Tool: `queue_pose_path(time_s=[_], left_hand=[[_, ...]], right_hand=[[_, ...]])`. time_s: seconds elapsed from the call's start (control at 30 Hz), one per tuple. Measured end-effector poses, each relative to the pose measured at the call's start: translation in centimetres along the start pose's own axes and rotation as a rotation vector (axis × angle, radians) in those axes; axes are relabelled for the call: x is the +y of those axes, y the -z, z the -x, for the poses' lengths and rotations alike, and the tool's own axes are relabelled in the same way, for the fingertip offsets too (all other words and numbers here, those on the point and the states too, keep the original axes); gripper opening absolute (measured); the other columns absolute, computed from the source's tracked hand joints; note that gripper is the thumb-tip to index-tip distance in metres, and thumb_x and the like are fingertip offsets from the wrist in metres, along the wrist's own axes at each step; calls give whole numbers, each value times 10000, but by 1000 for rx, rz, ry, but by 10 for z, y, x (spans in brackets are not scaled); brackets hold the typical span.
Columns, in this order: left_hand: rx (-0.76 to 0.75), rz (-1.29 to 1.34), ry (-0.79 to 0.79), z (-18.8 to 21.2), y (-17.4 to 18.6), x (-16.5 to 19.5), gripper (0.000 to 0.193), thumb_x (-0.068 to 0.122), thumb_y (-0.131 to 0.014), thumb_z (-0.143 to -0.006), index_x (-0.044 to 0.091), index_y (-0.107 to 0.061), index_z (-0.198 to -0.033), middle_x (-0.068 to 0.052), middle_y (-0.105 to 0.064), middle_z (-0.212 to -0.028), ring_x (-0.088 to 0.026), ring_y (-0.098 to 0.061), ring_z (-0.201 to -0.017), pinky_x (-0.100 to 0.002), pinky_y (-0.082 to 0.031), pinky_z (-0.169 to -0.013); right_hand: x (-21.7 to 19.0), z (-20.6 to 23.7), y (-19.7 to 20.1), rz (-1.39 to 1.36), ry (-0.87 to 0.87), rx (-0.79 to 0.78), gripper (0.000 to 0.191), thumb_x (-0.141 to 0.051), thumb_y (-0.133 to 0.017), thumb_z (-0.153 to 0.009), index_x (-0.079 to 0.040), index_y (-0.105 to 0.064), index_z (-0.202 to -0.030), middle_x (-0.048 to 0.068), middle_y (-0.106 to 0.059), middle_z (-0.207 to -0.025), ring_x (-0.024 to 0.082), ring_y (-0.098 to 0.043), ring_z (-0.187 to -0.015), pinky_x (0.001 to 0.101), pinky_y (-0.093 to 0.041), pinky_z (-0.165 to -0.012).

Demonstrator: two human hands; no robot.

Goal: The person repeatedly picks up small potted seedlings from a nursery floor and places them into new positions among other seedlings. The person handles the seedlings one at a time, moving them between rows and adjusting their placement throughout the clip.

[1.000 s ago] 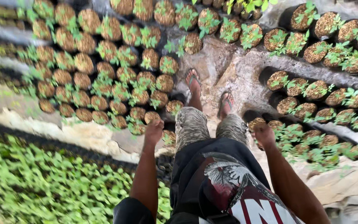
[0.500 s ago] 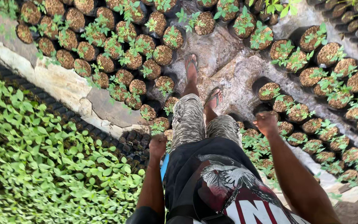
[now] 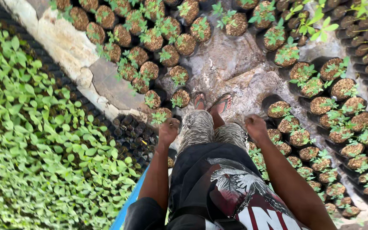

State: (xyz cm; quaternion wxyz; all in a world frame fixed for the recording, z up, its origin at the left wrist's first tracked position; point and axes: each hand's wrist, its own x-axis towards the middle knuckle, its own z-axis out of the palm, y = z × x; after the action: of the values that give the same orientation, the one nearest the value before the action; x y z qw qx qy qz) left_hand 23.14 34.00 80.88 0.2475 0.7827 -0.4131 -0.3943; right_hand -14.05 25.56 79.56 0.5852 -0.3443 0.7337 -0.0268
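I look straight down at my own body, standing on a rough stone path [image 3: 231, 68] in patterned shorts and sandals [image 3: 211, 103]. My left hand [image 3: 168, 132] hangs at my left thigh, fingers curled into a loose fist, holding nothing. It is nearest a seedling in a black soil-filled bag [image 3: 162, 115]. My right hand [image 3: 256, 127] hangs at my right thigh, also curled and empty, close to several bagged seedlings [image 3: 288, 125].
Rows of bagged seedlings [image 3: 150, 70] border the path on the left and more [image 3: 341, 89] on the right. A dense bed of small green plants [image 3: 35, 140] fills the left. Empty black bags [image 3: 130, 127] and a blue edge [image 3: 126, 208] lie beside my left leg.
My view has swung left, so the green bed now fills more of the left side. Both hands have drawn back from reaching forward to hang by my thighs.
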Motion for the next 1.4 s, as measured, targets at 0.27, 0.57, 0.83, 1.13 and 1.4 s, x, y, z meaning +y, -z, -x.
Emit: queue_pose_path(time_s=[0.27,0.57,0.83,1.13,1.4], left_hand=[[91,-22,274,58,40,-85,245,285,-713,-896,51,-739,-963,-147,-777,-886,-261,-776,-829,-382,-599,-758],[35,-129,341,61,63,-112,216,251,-715,-880,66,-800,-953,-192,-765,-886,-322,-749,-869,-402,-577,-782],[-3,-228,126,21,65,-84,177,237,-677,-888,94,-765,-946,-174,-753,-886,-361,-740,-869,-421,-578,-765],[-171,-315,61,-34,28,18,218,271,-680,-904,92,-761,-999,-164,-767,-984,-339,-731,-946,-415,-563,-843],[-448,-94,-42,-66,-56,133,213,158,-662,-956,-14,-683,-1079,-120,-746,-972,-215,-685,-834,-349,-553,-757]], right_hand=[[23,-8,-29,428,-17,-82,365,-308,-600,-998,-68,-706,-1251,105,-811,-982,216,-780,-907,367,-566,-917],[-1,-19,-92,345,117,-68,340,-301,-590,-973,-62,-728,-1172,110,-792,-939,208,-769,-913,362,-573,-891],[15,-4,-83,354,25,-50,290,-306,-585,-972,-127,-721,-1156,107,-785,-1013,245,-737,-963,399,-548,-907],[76,33,8,184,-98,99,343,-334,-578,-985,-98,-752,-1162,113,-794,-970,277,-766,-953,399,-576,-921],[128,68,67,-121,-212,259,326,-345,-585,-977,-97,-740,-1121,126,-781,-940,314,-754,-932,412,-570,-879]])
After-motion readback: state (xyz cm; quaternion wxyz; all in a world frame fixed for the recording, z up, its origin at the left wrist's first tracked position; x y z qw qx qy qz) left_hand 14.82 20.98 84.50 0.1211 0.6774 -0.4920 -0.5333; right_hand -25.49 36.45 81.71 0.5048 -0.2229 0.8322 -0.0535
